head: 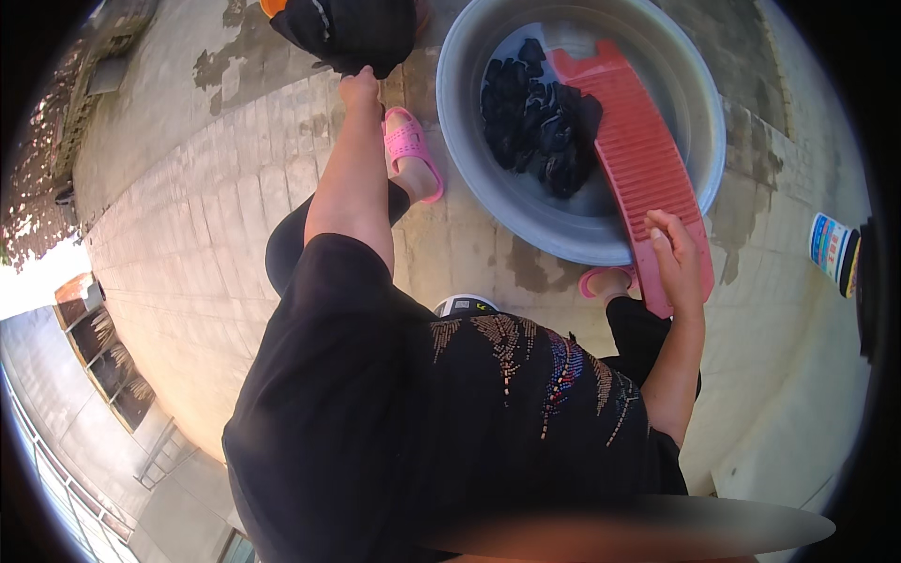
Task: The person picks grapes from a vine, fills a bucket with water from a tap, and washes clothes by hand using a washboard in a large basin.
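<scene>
At the upper left, my left hand point(360, 87) grips the lower edge of a black cloth item point(355, 35), which is bunched over an orange container point(272, 6). My right hand point(677, 246) lies loosely curled over the lower end of a red plastic washboard point(637, 134), with the thumb near the fingers. The washboard leans across the rim of a large grey basin point(538, 243), its far end inside. Wet dark clothes point(545, 127) lie in water in the basin, partly against the board's left side. What is under my right palm is hidden.
Pink slippers point(412, 151) are on my feet on the paved floor, beside and below the basin. A white tub point(466, 304) is partly hidden by my shirt. A labelled container point(833, 253) stands at far right. Wet patches mark the floor around the basin.
</scene>
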The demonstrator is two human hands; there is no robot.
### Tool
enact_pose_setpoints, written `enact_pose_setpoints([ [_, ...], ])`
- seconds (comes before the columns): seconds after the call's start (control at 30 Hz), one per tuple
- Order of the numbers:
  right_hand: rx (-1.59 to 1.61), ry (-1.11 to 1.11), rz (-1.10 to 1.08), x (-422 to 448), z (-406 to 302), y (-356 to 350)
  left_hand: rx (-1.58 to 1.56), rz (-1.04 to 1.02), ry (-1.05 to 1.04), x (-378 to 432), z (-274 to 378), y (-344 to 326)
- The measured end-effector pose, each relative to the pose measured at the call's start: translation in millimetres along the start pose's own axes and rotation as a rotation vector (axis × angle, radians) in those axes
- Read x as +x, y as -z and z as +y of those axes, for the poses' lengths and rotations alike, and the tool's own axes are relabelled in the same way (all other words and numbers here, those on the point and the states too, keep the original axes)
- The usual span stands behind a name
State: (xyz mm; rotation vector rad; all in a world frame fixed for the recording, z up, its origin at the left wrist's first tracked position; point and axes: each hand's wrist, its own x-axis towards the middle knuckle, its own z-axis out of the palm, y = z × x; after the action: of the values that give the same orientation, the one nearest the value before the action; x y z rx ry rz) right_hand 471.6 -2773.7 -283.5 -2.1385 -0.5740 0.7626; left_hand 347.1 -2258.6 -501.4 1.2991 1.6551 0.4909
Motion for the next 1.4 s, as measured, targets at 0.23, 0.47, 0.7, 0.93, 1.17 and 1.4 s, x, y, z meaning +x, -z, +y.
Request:
enact_pose_setpoints([
  [0.23, -0.003, -0.011, 0.021, -8, -2, 6, 0.405, 0.396, -0.541, -34, 108, 48],
  [0.47, -0.016, 0.021, -0.045, -10, 2, 8, 1.041, 0.444, -1.262, -9, 171, 59],
  [0.7, -0.042, 0.003, -0.042, -10, 4, 14, 1.336, -0.104, -0.918, -57, 222, 36],
  [0.93, -0.054, 0.01, -0.052, -8, 4, 10, 1.271, -0.051, -0.899, -34, 189, 34],
  [1.17, -0.037, -0.01, -0.034, -13, 16, 17, 0.923, 0.1, -1.103, -34, 179, 23],
  [1.4, -0.239, -0.133, 0.287, -19, 102, 70, 0.637, -0.358, -1.136, -108, 65, -22],
])
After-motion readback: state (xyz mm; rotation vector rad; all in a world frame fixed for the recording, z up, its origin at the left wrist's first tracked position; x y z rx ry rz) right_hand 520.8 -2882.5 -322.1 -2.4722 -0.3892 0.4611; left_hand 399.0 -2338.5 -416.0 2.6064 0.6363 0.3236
